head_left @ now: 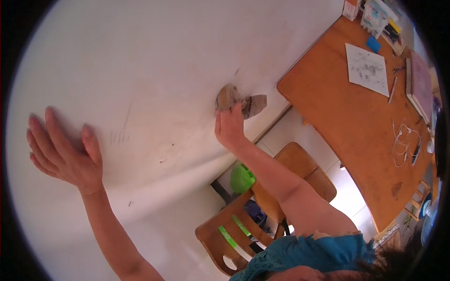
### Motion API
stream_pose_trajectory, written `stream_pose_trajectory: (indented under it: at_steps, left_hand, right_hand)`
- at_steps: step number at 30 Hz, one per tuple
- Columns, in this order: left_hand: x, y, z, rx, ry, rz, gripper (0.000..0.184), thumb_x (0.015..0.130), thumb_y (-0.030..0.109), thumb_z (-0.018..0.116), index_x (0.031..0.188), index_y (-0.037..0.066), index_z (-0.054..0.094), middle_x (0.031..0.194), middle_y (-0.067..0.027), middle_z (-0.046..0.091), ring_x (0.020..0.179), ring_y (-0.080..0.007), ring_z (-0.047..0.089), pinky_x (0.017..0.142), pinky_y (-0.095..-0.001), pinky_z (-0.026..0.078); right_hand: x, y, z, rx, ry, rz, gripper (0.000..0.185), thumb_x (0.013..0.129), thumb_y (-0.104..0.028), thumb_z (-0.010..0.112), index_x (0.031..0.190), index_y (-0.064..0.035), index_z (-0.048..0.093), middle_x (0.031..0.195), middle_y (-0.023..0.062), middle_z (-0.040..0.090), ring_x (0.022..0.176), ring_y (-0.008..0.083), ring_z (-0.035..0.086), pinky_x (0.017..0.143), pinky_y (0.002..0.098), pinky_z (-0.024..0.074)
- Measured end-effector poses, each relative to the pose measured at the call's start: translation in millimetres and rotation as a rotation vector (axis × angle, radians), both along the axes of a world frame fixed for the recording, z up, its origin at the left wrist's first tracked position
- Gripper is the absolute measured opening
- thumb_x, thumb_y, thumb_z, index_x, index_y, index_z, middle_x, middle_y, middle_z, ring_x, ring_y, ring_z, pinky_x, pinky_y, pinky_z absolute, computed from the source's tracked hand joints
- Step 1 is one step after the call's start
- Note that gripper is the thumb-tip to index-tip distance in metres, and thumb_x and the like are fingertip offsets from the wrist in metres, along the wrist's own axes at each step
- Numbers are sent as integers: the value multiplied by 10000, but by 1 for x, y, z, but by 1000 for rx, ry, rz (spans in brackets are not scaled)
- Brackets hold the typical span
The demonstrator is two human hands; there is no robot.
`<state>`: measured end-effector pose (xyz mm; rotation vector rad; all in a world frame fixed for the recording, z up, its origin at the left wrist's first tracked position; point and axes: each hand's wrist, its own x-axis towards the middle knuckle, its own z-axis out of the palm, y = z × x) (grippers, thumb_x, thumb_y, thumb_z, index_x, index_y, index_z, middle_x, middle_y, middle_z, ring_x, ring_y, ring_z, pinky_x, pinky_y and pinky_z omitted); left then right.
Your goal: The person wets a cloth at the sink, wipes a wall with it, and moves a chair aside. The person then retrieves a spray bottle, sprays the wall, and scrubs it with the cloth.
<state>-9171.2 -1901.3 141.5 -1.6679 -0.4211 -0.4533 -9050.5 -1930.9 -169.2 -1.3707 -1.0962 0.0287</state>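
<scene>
Right grip (229,127) pinches cloth (227,97), folds flaring both sides, against wall (154,65).

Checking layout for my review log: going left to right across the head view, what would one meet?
Left hand, right hand with a cloth, sheet of paper, slim pen-like thing, pink book.

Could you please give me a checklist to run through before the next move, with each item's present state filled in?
1. Right hand gripping the cloth: ok, fingers closed on it.
2. Left hand open against the wall: ok, fingers extended.
3. Wall free of marks: not ok, small dark spots show between the hands.
4. Cloth away from the paper on the table: ok.
5. Right arm clear of the wooden seat: cannot tell, they overlap in view.
6. Cloth damp: cannot tell.
</scene>
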Motion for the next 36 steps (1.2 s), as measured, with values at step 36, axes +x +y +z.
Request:
stream_pose_trajectory:
  at_steps: [36]
  left_hand:
    - [-1, -5, -2, -21, -83, 103, 500, 880, 455, 370, 1264, 153, 476, 1339, -65, 418, 1232, -237, 372, 1031, -409, 184]
  right_hand:
    - [-2, -1, 6, -2, -98, 11, 326, 725, -1, 522, 1045, 41, 484, 957, 238, 427, 833, 390, 423, 718, 458, 365]
